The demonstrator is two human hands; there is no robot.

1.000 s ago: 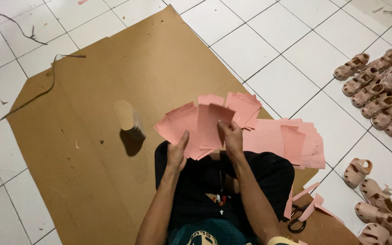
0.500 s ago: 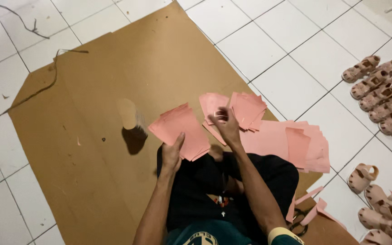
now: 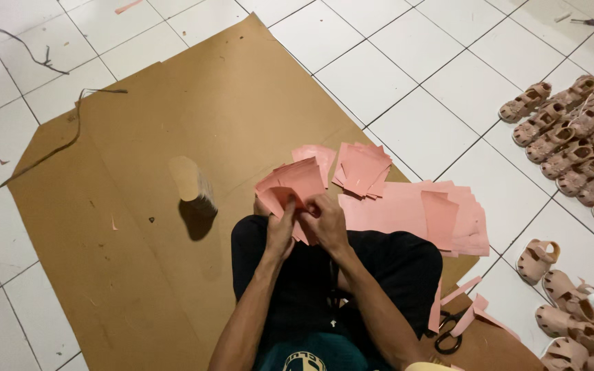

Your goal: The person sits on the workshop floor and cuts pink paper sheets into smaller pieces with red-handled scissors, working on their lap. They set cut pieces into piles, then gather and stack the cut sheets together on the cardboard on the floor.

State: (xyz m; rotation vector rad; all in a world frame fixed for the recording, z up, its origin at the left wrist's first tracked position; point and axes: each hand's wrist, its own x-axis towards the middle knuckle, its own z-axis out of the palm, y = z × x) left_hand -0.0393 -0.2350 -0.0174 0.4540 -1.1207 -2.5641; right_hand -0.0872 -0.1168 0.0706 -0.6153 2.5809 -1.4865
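I sit on a big brown cardboard sheet [image 3: 173, 103] laid on white floor tiles. My left hand [image 3: 281, 229] and my right hand [image 3: 326, 221] are close together over my lap, both pinching a small stack of pink paper pieces [image 3: 290, 185]. A second fanned pile of pink pieces [image 3: 362, 168] lies just beyond my right hand. Larger pink sheets [image 3: 421, 213] are spread to the right of it. A small roll of tape [image 3: 190, 182] stands on the cardboard to the left of my left hand.
Several beige children's sandals [image 3: 572, 137] are lined up on the tiles at the right, more at the lower right [image 3: 565, 316]. Black scissors [image 3: 452, 333] and pink strips [image 3: 462, 292] lie by my right leg. A dark cord [image 3: 49, 151] runs at the left.
My hands have come together on the pink stack, pulling it from the cardboard toward my lap. Before, my left hand was apart from the right, pressing the pile's lower edge.
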